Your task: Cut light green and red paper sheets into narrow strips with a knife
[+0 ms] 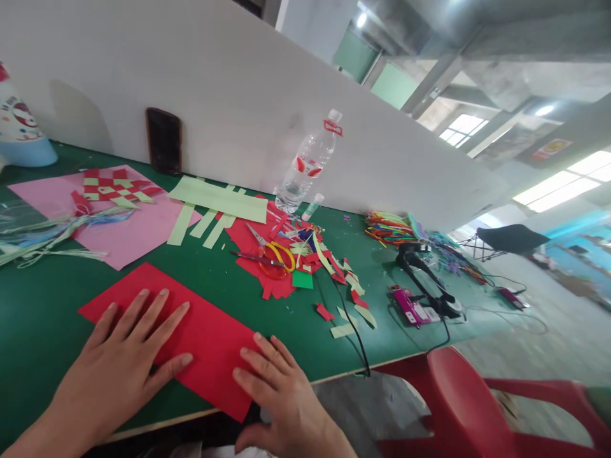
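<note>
Both hands sit at bottom of frame, flat on a red paper sheet [191, 334] that lies on the green table [42, 318] near its front edge. Left hand [119, 366], lower left, fingers spread wide, palm down on the sheet's left part. Right hand [281, 394], bottom centre, fingers loosely apart, tips pressing the sheet's lower right edge; neither hand grips anything. Behind, centre frame: scissors [270, 254] w/ yellow handles on a pile of red & pale-green scraps. Upper left: pink sheet [128, 232] w/ a red-green woven piece [117, 189] on it. Light green strips [210, 213] just right of that. Clear plastic bottle [308, 168] leans at the white partition [238, 89], upper centre. Dark phone [163, 140] propped against same wall. Red chair [477, 407] at lower right, off the table.
</note>
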